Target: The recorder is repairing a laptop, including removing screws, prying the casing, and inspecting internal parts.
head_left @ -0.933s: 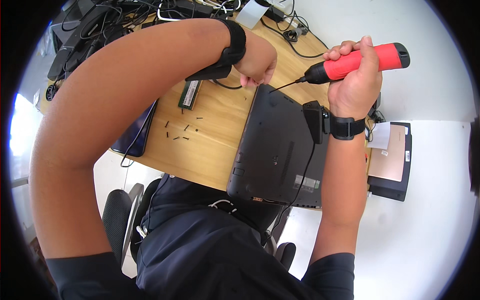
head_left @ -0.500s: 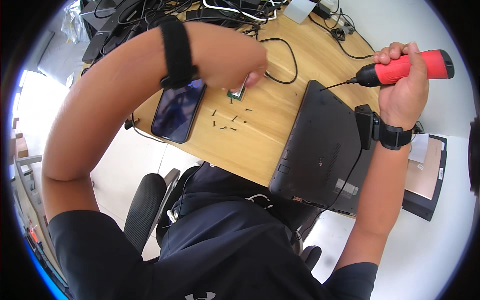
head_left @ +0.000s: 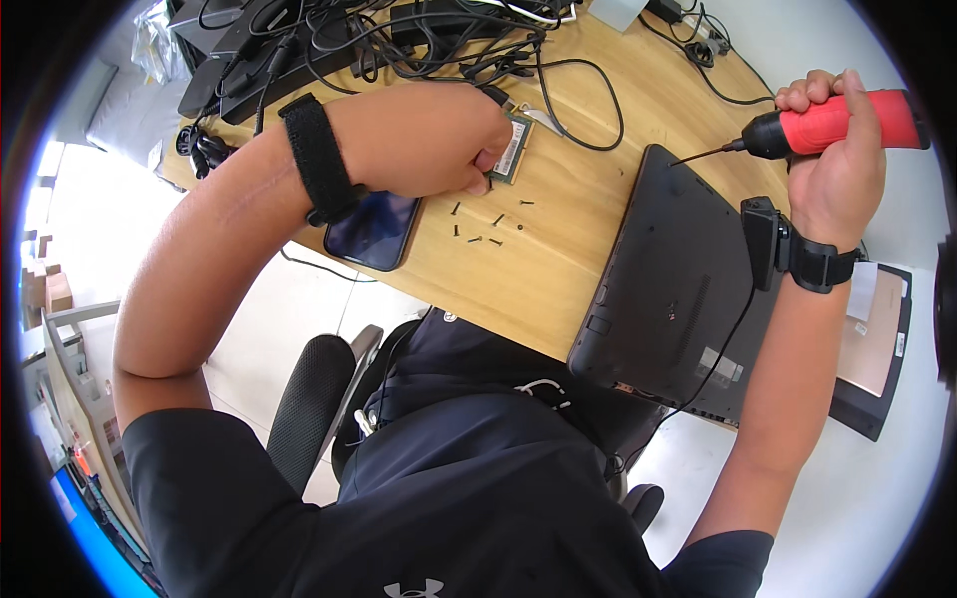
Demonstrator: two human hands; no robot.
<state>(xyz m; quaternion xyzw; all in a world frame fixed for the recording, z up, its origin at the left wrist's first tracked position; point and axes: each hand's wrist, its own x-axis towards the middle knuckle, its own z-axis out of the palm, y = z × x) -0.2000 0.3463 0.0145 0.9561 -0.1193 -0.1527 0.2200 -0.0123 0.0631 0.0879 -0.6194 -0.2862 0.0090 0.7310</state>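
Note:
My right hand (head_left: 832, 164) grips a red and black electric screwdriver (head_left: 842, 125). Its long thin bit points left, with the tip at the far left corner of a dark laptop (head_left: 668, 289) lying bottom side up. Over the table's left part, my left hand (head_left: 464, 145) is closed, thumb and finger pinched together right beside a small dark screw (head_left: 489, 186). Whether the fingers hold anything cannot be seen. Several more screws (head_left: 497, 220) lie loose nearer to me. Just right of the left hand rests a green memory module (head_left: 511, 149) with a white label.
A phone (head_left: 374, 231) lies under my left wrist at the table's edge. Tangled black cables (head_left: 399, 40) and adapters fill the far side. A cable runs from the device on my right wrist (head_left: 763, 239) across the laptop. A gold panel (head_left: 872, 344) is at the far right.
My left hand has come back from the memory module toward the screws, uncovering more of the module. The screwdriver stays at the laptop's corner. The whole view has shifted slightly.

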